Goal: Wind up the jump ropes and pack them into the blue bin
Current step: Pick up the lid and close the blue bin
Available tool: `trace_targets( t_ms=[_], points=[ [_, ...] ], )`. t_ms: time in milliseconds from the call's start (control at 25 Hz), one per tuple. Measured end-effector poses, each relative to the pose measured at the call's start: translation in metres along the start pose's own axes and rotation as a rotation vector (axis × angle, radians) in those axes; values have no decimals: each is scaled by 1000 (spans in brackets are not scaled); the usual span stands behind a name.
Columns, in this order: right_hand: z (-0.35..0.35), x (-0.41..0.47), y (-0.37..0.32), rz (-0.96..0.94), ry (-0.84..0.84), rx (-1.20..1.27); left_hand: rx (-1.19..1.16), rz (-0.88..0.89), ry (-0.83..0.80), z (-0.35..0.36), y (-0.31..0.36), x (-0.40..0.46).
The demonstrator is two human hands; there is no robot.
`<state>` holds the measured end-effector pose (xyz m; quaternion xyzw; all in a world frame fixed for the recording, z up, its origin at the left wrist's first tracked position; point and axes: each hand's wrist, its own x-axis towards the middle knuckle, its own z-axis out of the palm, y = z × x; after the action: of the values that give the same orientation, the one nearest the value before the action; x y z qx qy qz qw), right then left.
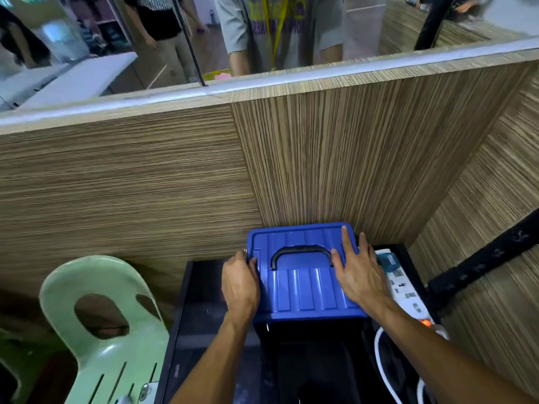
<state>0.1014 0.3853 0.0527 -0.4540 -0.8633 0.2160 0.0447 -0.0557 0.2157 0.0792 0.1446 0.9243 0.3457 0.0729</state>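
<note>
The blue bin [303, 290] stands on a black table [201, 301] in the corner of a wood-grain partition, its ribbed lid on and a black handle [302, 252] lying flat on top. My left hand [240, 284] grips the lid's left edge, fingers curled over the rim. Flat on the lid's right side lies my right hand [357, 272], fingers straight and pointing away from me. No jump rope is visible.
A white power strip [407, 290] with a lit orange switch and a white cable lies right of the bin. A pale green plastic chair [102, 325] stands at the left. The wood partition [320, 158] closes in behind and to the right; people stand beyond it.
</note>
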Motion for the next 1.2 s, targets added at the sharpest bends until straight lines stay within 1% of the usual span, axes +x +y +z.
trace_targets(
  t_ms=[80, 160, 200, 280, 320, 360, 440, 480, 560, 720, 800, 880, 960, 1000, 1040, 1080, 1120, 1160, 1200],
  points=[
    [-1, -1, 0, -3, 2, 3, -40, 4, -39, 5, 4, -15],
    [-1, -2, -1, -3, 5, 9, 60, 128, -81, 13, 2, -27],
    [-1, -2, -1, -3, 6, 10, 132, 157, -105, 15, 3, -31],
    [-1, -2, -1, 1, 5, 8, 139, 167, -126, 18, 4, -32],
    [-1, -2, -2, 4, 4, 7, 202, 228, -124, 21, 5, -31],
    [-1, -2, -1, 7, 0, 6, 253, 222, -195, 24, 5, -31],
    [1, -2, -2, 2, 5, 8, 372, 347, -188, 33, 4, -29],
    [0, -2, -2, -1, 7, 10, 387, 405, -137, 36, 2, -30],
    [0, -1, -2, -1, 2, 23, 398, 424, -176, 37, 1, -31],
    [-4, -4, -1, -1, 4, 35, 548, 643, -185, 43, 3, -13],
    [-5, -5, 0, -4, 27, 77, 559, 651, -208, 46, 4, -3],
    [-3, -7, 4, 47, 58, 257, 549, 634, -207, 47, 2, -1],
    [0, -3, 11, 205, 49, 481, 529, 635, -193, 46, 1, -5],
    [1, 0, 14, 282, 7, 548, 521, 629, -203, 46, 1, -6],
    [2, 2, 18, 319, -29, 610, 509, 621, -214, 45, 2, -5],
    [3, 2, 19, 307, -32, 668, 499, 615, -216, 45, 3, -6],
    [3, 2, 15, 266, 2, 697, 489, 612, -212, 44, 4, -6],
    [1, 0, 10, 219, 42, 672, 483, 609, -212, 44, 5, -5],
    [0, -1, 5, 184, 81, 576, 483, 609, -215, 44, 4, -5]
  ],
)
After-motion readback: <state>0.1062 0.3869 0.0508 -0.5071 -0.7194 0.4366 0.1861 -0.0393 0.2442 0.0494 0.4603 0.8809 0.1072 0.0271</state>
